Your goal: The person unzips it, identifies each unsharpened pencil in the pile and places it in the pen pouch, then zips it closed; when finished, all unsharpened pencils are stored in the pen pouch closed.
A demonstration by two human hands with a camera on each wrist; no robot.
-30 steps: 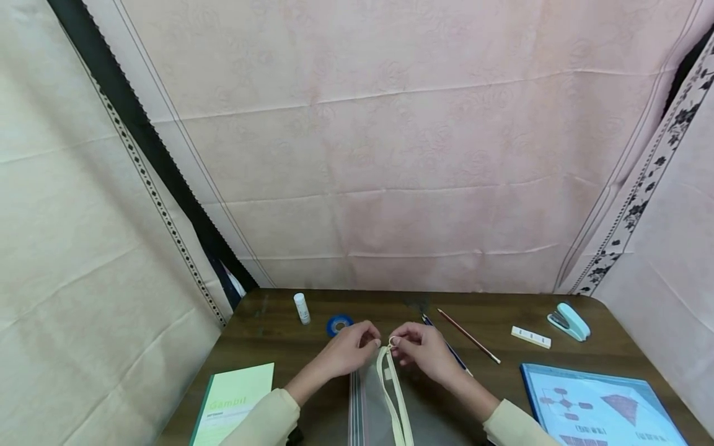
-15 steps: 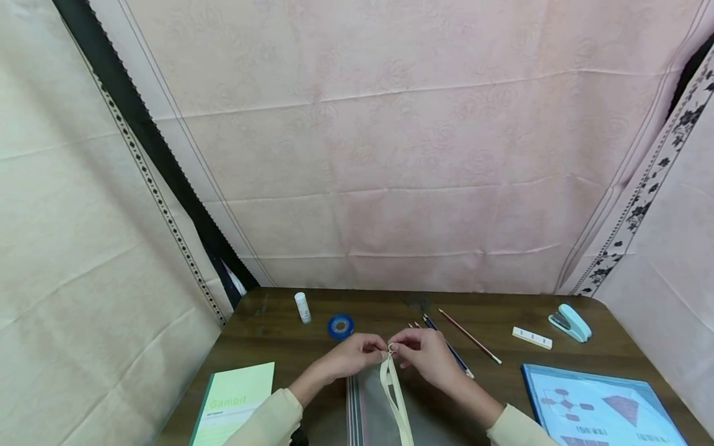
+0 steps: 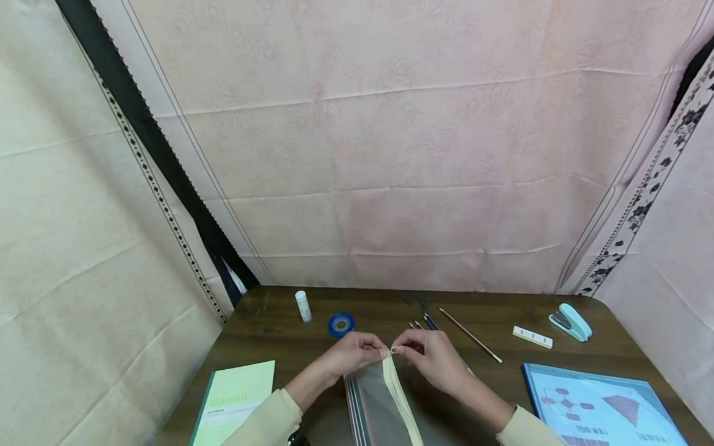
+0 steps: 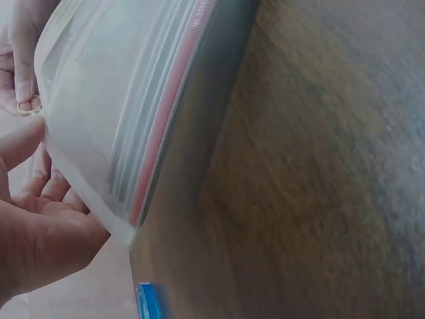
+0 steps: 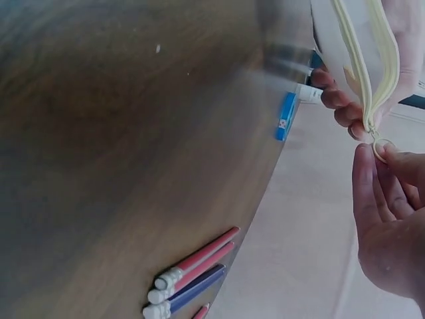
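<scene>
A see-through mesh zip pouch [image 3: 372, 396] with grey and pink stripes along one side is held up over the table. Its cream zipper [image 3: 400, 396] runs down from both hands. At the pouch's top corner my left hand [image 3: 357, 354] pinches the end of the zipper; the left wrist view shows the mesh [image 4: 86, 100] hanging beside its thumb. My right hand [image 3: 431, 358] pinches a small ring pull [image 5: 383, 149] between thumb and forefinger. In the right wrist view, the zipper's two bands [image 5: 362, 60] stand apart above the ring and meet near it.
Behind the hands are a roll of blue tape [image 3: 341, 324] and a glue stick [image 3: 303, 306]. Several pencils [image 3: 470, 335] lie right of them. Farther right are a white block [image 3: 532, 337], a stapler [image 3: 570, 322] and a blue folder [image 3: 602, 406]. A green notebook [image 3: 234, 396] lies left.
Both hands have come down slightly and drawn closer together, uncovering the blue tape roll. From the head view, the zipper's two bands, first apart, now look like one strip.
</scene>
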